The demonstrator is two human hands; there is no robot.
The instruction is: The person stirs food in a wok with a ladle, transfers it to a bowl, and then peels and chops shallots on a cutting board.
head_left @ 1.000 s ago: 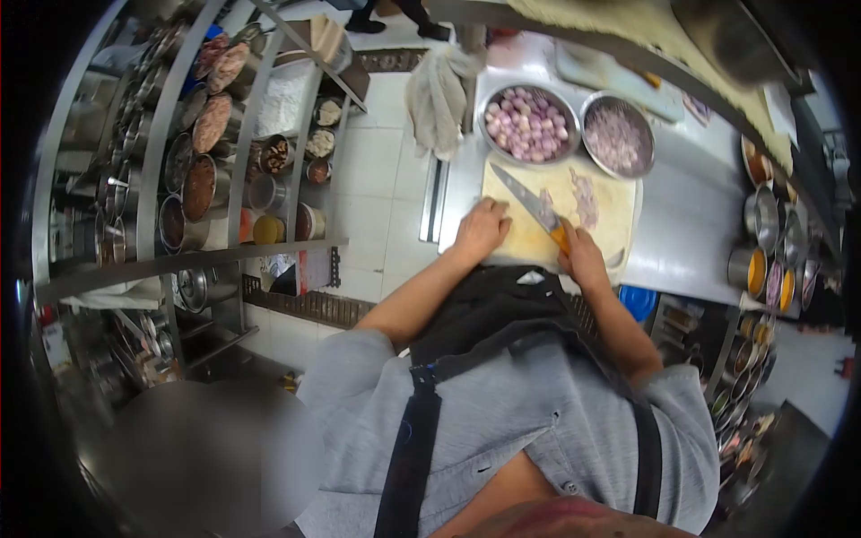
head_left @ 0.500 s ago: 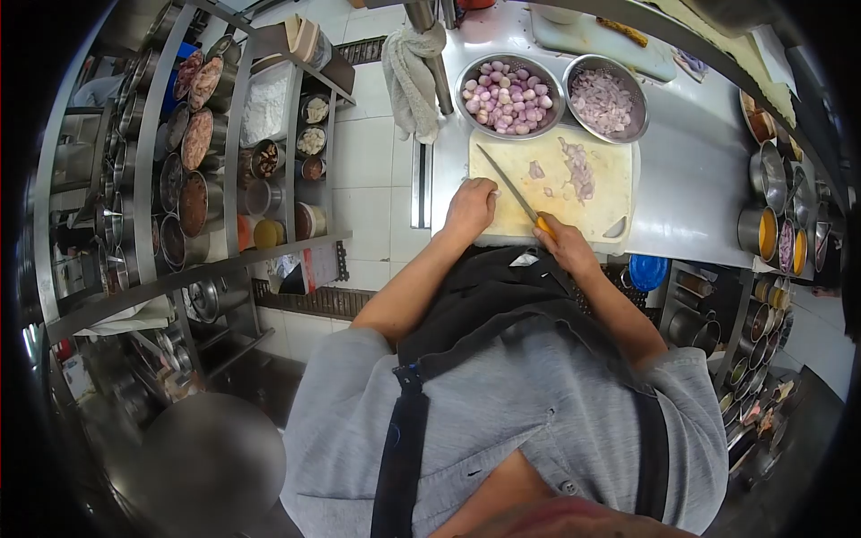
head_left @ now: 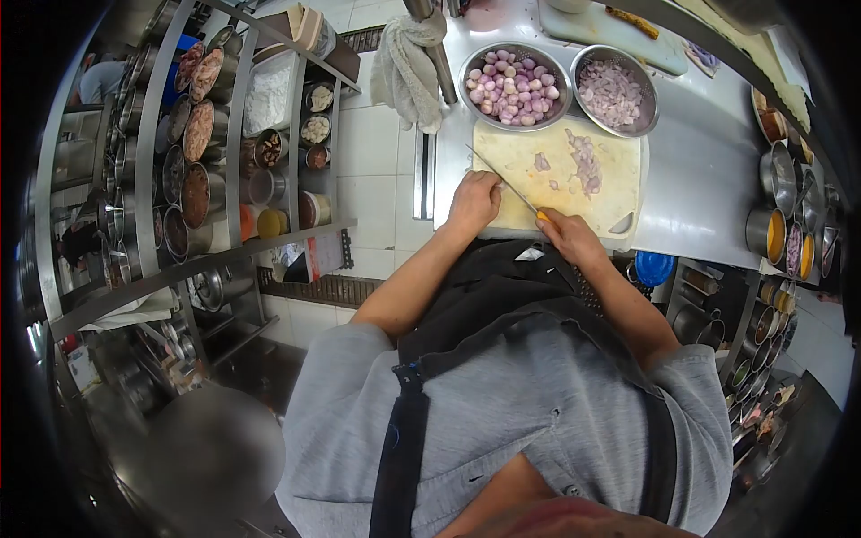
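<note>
Fingers (head_left: 549, 219) on the right hand (head_left: 573, 237) are closed around the orange-handled knife (head_left: 518, 194), its blade angled away to the left across the pale cutting board (head_left: 619, 170). The left hand (head_left: 474, 202) is curled in at the board's left edge, fingers bunched together right beside the blade; can't tell if anything is pinched under them, or if they're touching the steel. Looks like shallot prep to me: chopped bits (head_left: 587, 163) lie loose past the knife on the board, with a bowl of whole peeled shallots (head_left: 513, 87) behind and a bowl of chopped ones (head_left: 610, 92) to its right. If I were cutting here I'd tuck those left fingertips back and let the knuckles guide the blade, pinch the knife closer to where blade meets handle, and scrape the loose bits aside with the spine so the next shallot sits flat. I'd also check the board doesn't slide on the steel counter (head_left: 700, 197). As for brands, nope, nothing I can read: no maker's mark on the blade, the white patch on the black apron (head_left: 448, 314) is just a blur, and any print on the red-and-white box (head_left: 325, 255) by the shelf is too small.
</note>
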